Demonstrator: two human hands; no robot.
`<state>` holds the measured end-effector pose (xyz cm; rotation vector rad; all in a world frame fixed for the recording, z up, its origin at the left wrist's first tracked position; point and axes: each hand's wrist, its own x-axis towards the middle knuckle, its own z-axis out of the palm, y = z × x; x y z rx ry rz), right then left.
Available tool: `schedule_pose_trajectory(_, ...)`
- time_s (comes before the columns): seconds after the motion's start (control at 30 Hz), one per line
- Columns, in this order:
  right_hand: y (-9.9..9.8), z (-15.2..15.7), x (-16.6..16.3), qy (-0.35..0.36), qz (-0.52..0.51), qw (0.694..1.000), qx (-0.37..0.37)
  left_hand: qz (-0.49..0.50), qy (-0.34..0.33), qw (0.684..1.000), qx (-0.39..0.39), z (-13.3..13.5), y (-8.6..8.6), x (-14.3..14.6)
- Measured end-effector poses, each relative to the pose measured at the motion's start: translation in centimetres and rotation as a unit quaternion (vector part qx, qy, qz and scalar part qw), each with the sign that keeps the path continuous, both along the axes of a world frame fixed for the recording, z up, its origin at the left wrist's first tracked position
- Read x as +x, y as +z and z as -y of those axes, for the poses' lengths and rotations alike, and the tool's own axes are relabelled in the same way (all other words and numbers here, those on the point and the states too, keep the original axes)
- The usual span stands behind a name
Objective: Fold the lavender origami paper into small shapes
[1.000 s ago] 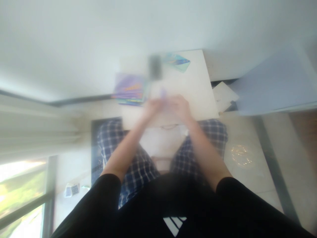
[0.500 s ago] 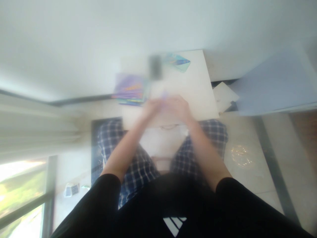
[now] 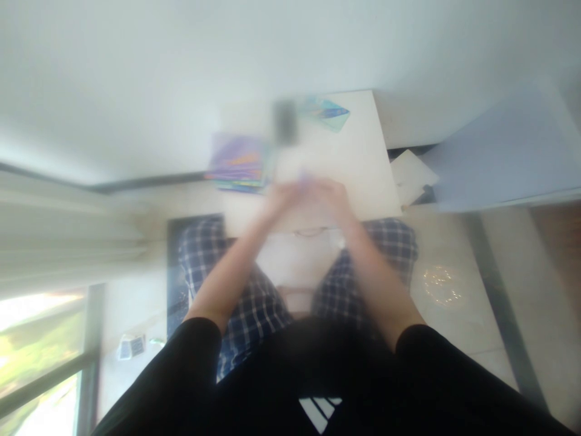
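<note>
My left hand [image 3: 282, 200] and my right hand [image 3: 333, 197] are close together over the near part of a small white table [image 3: 363, 157]. A small pale purple thing [image 3: 303, 178] shows between the fingertips, too blurred to name. The whole picture is out of focus, so I cannot make out the fingers of either hand. A stack of colourful purple sheets [image 3: 238, 162] lies just left of my left hand. A teal sheet [image 3: 327, 113] lies at the table's far edge beside a dark blurred object [image 3: 284, 122].
A large pale blue board [image 3: 503, 154] leans at the right, with white papers [image 3: 411, 175] beside the table. My checked trouser legs [image 3: 363, 266] frame the table's near edge. A window [image 3: 40, 357] is at the lower left, a wall behind the table.
Both hands have shifted slightly together at the table's near edge. Nothing else has moved.
</note>
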<state>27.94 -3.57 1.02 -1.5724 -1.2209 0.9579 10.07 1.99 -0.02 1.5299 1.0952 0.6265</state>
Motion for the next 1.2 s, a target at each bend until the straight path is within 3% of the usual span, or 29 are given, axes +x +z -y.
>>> schedule_pose_trajectory(0.1, -0.1, -0.1, 0.5, 0.017, -0.026, 1.0, -0.002, 0.001, -0.001, 1.0, 0.009, -0.2, -0.6, -0.1)
schedule_pose_trajectory(0.3, 0.0, 0.0, 1.3, 0.151, 0.021, 0.981, 0.118, 0.006, 0.037, 0.999, 0.023, -0.5, -0.8, -0.7)
schedule_pose_trajectory(0.4, -0.2, 0.2, 1.2, 0.172, 0.035, 0.974, 0.142, 0.016, 0.057, 0.998, 0.001, -0.4, -0.4, -0.7)
schedule_pose_trajectory(0.67, -0.7, 0.0, 1.2, 0.132, 0.082, 0.976, 0.15, 0.011, 0.043, 0.999, 0.004, 0.0, -0.2, -0.2)
schedule_pose_trajectory(0.83, -0.3, 0.1, 1.0, 0.099, 0.071, 0.985, 0.119, 0.012, 0.031, 0.999, 0.01, 0.2, -0.1, 0.0)
schedule_pose_trajectory(1.03, -0.6, 0.2, 0.0, 0.01, 0.056, 0.998, 0.035, 0.025, -0.009, 1.0, 0.006, 0.3, 0.7, 0.1)
schedule_pose_trajectory(1.2, -0.6, 0.3, -0.5, -0.017, 0.031, 0.999, 0.026, 0.037, -0.014, 0.999, 0.004, 0.4, 0.6, 0.1)
